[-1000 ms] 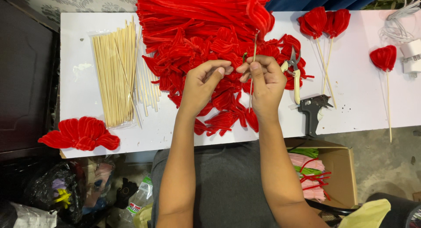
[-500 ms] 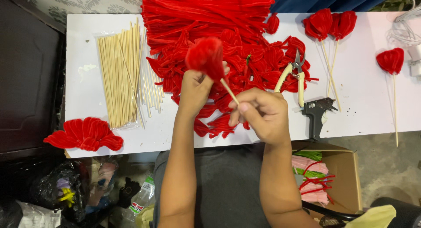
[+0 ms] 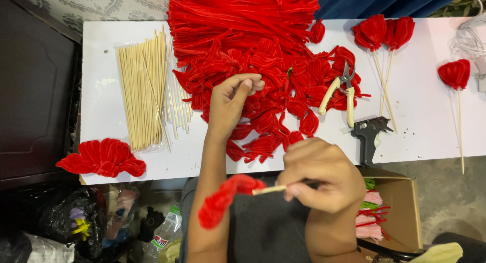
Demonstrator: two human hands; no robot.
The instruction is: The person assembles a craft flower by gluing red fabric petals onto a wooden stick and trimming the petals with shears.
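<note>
My right hand [image 3: 320, 174] grips a thin wooden stick with a red fuzzy petal shape [image 3: 224, 199] on its end, held low over my lap below the white table's edge [image 3: 172, 168]. Stretched out over the table, my left hand [image 3: 232, 100] has its fingers pinched at a folded red piece in the big pile of red chenille petals [image 3: 263, 60]. Whether it holds a piece or only touches the pile I cannot tell.
A bag of wooden skewers [image 3: 143, 91] lies left of the pile. Cutters [image 3: 338, 93] and a black glue gun [image 3: 369, 136] lie to the right, near finished red flowers on sticks [image 3: 383, 33]. Another red cluster [image 3: 104, 158] sits at the front left corner. A cardboard box [image 3: 395, 212] is below.
My right hand has drawn the stick with its red petal down off the table to my lap. My left hand let go of it and reached forward into the red pile.
</note>
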